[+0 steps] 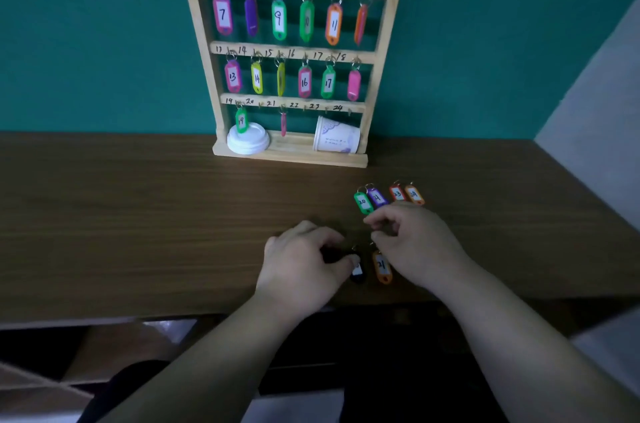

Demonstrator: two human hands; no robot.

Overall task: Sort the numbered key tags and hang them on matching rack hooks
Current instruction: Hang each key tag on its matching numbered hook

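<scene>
A wooden key rack (381, 41) stands against the green wall, its numbered hooks hung with coloured tags; tag 19 (241, 120) and a pink tag (283, 124) hang on the bottom row. On the table lie a green tag 20 (362, 202), a purple tag (377, 197), a red tag 23 (397, 193) and an orange tag 24 (414, 194). My left hand (304, 263) pinches a black tag (357, 271) near the front edge. Beside it lies an orange tag 21 (382, 266). My right hand (412, 242) hovers over it with curled fingers, holding nothing that I can see.
A white plastic lid (248, 140) and a paper cup (337, 137) lying on its side sit on the rack's base. The brown wooden table (138, 214) stretches left and right; a grey wall closes in at the right.
</scene>
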